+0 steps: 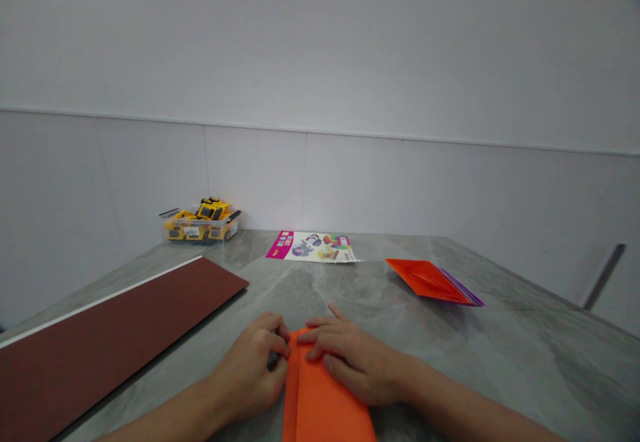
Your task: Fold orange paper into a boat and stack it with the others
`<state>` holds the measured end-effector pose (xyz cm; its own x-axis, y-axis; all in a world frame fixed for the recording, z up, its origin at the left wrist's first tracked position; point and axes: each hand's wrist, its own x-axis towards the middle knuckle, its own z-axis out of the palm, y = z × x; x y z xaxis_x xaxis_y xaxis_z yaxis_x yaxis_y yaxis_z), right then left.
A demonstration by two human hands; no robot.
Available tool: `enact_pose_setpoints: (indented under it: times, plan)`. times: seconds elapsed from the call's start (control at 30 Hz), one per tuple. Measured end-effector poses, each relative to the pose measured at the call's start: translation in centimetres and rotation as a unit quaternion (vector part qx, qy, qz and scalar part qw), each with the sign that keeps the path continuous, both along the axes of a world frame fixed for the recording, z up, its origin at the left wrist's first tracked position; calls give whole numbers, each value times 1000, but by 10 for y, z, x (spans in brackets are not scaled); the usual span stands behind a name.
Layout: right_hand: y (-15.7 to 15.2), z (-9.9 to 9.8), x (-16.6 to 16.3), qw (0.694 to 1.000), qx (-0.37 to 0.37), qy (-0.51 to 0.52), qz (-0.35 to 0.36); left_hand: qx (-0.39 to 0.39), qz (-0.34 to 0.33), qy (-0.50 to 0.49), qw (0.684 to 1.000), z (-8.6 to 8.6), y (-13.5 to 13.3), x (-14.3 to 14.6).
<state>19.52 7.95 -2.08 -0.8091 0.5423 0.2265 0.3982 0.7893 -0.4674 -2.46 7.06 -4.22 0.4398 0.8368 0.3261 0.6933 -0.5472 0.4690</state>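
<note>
A sheet of orange paper (333, 409) lies in front of me at the bottom of the view, with a narrow folded strip along its left side. At the strip's top left edge, the curled fingers of my left hand (257, 362) are closed on the paper. A dark grey patch shows between those fingers; I cannot tell whether it is an object or shaded table. My right hand (357, 360) rests on the paper's upper part, fingers stretched out and pressing it down. The paper's near end runs out of the frame.
A long brown board (125, 335) with a white edge lies at left. Farther back stand a clear box (200, 232) of yellow toy vehicles and a colourful printed packet (315, 247). Orange and purple folded papers (430, 282) sit at right on the grey table (500, 362), before a white wall.
</note>
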Motion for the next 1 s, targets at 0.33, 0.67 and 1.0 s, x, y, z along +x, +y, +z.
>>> enact_pose_setpoints:
  times: [0.33, 0.67, 1.0]
  plan:
    - [-1, -1, -10, 1000, 11, -11, 11, -3, 1, -4, 1000, -2, 1, 1]
    - [-11, -2, -18, 969, 20, -96, -226, -20, -13, 35, 999, 3, -7, 2]
    - [-5, -13, -23, 933, -90, 39, -345, -7, -4, -18, 1000, 1, -4, -1]
